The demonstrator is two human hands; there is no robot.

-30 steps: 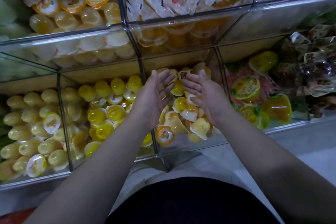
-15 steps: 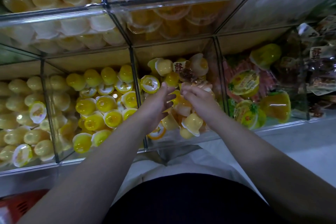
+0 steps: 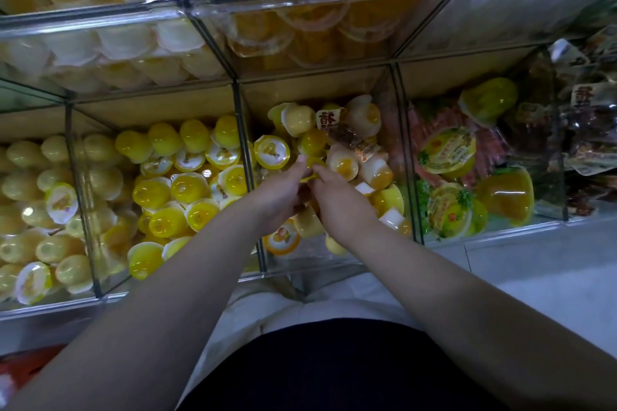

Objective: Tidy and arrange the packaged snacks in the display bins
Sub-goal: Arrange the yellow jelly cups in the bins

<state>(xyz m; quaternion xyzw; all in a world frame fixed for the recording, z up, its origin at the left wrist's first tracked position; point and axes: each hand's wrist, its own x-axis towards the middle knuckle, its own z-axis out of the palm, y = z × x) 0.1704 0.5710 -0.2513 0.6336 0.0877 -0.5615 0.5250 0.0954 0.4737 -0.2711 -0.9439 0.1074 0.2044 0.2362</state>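
Both my hands reach into the middle clear bin [image 3: 334, 269], which holds a jumble of small jelly cups, some yellow, some white with orange centres. My left hand [image 3: 280, 197] and my right hand [image 3: 337, 200] meet over the pile, fingers curled, and together pinch one small yellow jelly cup [image 3: 312, 165] between their fingertips. A brown wrapped snack [image 3: 345, 137] lies on the cups just behind my fingers. What lies under my palms is hidden.
The bin to the left [image 3: 100, 270] is packed with yellow jelly cups. Right of the middle bin, another bin [image 3: 484, 232] holds larger jelly tubs and dark packets [image 3: 587, 130]. An upper row of clear bins [image 3: 283, 10] overhangs the lower row.
My hands went from open and raised above the cups to lowered onto the pile, fingers curling together around a yellow cup. The camera view shifted slightly downward and left.
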